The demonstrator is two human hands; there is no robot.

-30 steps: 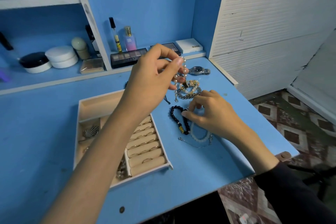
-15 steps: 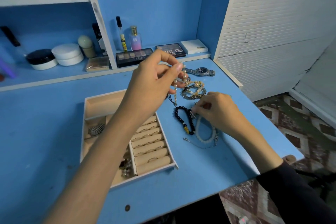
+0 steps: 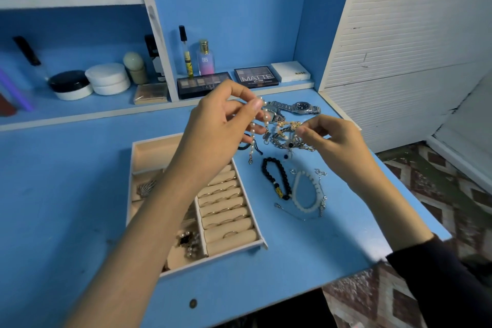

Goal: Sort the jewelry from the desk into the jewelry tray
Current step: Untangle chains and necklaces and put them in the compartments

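Blue desk (image 3: 80, 181); pearl bracelet (image 3: 253, 128) in left hand (image 3: 221, 125).

The eyeshadow palette (image 3: 256, 77) lying on the low shelf at the back of the counter reads "MATTE" in large pale letters across its lid, with a line of smaller print under it that is too fine to make out. Left of that palette, the pink perfume bottle (image 3: 205, 59) carries the letters "SB". Right of the palette, the white box (image 3: 290, 71) bears a short dark word, too small to read.
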